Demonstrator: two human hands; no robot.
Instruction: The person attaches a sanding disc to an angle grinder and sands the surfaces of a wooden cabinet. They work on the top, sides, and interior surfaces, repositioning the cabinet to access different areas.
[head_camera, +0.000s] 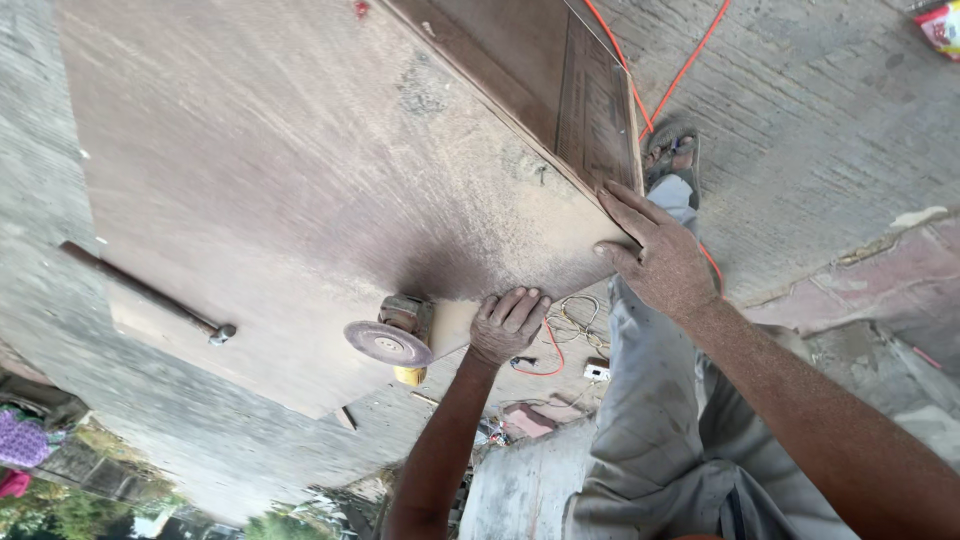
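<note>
The left hand (508, 325) curls its fingers over the near edge of a large brown plywood sheet (300, 180), gripping it. Just to its left, touching the same edge, sits a yellow angle grinder (400, 340) with its round disc facing up; neither hand holds it. The right hand (655, 255) lies flat and spread on the sheet's near right corner, pressing down. The sheet's long axis runs away from both hands, up and to the left. Farther left on it rests a hammer (150, 292), well apart. Beyond the right hand, a sandalled foot (672, 152) stands on the concrete floor (820, 120), with an orange cable (690, 60) trailing past.
</note>
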